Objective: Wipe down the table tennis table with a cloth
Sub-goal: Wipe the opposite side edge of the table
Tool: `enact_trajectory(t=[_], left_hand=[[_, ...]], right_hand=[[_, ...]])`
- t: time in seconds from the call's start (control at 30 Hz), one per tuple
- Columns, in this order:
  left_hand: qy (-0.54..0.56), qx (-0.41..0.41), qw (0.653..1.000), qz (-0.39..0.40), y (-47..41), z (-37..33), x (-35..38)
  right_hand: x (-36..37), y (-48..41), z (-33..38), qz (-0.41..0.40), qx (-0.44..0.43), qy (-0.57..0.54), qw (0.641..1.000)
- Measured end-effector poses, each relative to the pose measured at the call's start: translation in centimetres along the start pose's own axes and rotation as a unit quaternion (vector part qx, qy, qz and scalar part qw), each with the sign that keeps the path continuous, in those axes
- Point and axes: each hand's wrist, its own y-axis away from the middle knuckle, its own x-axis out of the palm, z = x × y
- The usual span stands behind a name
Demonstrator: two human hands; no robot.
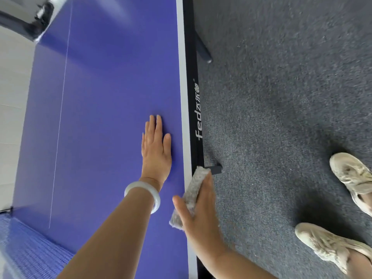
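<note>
Left hand (156, 152) flat, fingers straight, on table (104, 117); right hand (198, 214) grips cloth (194, 186) at edge.

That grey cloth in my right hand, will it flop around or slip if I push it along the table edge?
Probably floppy: the cloth seems to fold over the edge of the table under the right hand. It looks thin and fuzzy, so likely light. The nap should drag a little rather than skid on the smooth top.

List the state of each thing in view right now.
left hand: open, flat on the table top.
right hand: gripping the cloth at the table's side edge.
cloth: folded, held against that edge.
bracelet: on the left wrist.
</note>
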Motion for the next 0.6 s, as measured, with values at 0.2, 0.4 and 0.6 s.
enact_trajectory(t=[0.2,0.4,0.6], left_hand=[[0.049,0.004,0.998,-0.048,0.1,0.5,1.3],[0.071,0.004,0.996,-0.056,0.2,0.5,1.4],[0.045,-0.008,0.998,-0.050,0.2,0.0,1.1]], right_hand=[[0.2,-5.2,1.8,-0.045,-0.029,0.038,0.998],[-0.7,-16.6,5.5,-0.082,-0.010,0.001,0.997],[0.7,-3.6,0.0,-0.068,-0.001,-0.026,0.997]])
